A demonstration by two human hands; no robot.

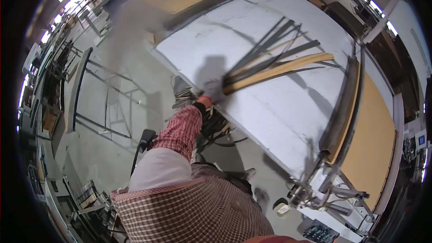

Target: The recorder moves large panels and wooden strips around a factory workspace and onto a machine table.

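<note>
- A worker in a checked garment stretches a left hand (215, 91), blurred, over the near edge of a white table (270, 126), gripping a bundle of strips (279, 70)
- Dark and tan lengths fan out across the white table from that grip
- Scraps (182, 94) lie in a heap beside the white table's near edge
- A dark bar (338, 117) runs along the white table's right side, with a tan board (371, 139) beyond it
- Left of the white table, a metal stand (103, 126) rests on the floor
</note>
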